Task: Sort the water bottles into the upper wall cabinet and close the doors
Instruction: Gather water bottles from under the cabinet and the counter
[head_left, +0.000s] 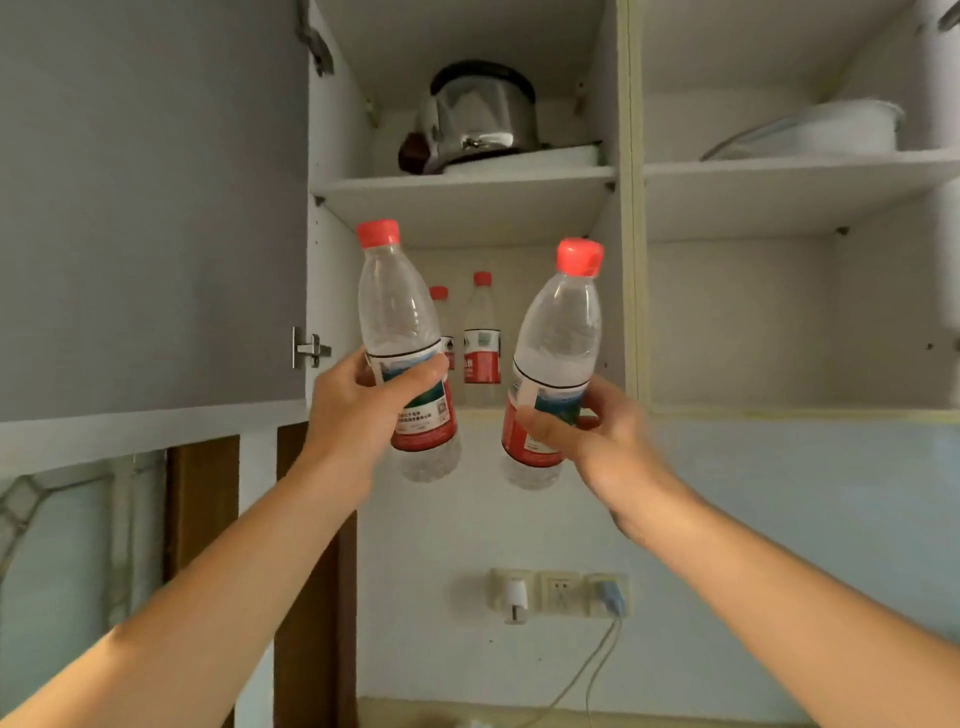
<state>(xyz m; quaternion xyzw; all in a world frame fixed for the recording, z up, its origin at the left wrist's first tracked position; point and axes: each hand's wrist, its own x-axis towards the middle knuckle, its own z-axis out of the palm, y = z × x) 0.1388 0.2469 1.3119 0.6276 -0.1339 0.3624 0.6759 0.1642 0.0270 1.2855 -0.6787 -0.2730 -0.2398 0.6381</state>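
Observation:
My left hand grips a clear water bottle with a red cap and red label, held upright in front of the open upper cabinet. In my right hand is a second bottle of the same kind, tilted slightly to the right. Both are raised at the level of the cabinet's lower shelf. Two more bottles stand at the back of that shelf: one in plain view, the other partly hidden behind the left bottle. The left cabinet door is swung open.
A steel pot sits on the upper shelf above. The right compartment holds a white basin on its upper shelf. Wall sockets with plugs and a cable are below, above a counter edge. A window is at lower left.

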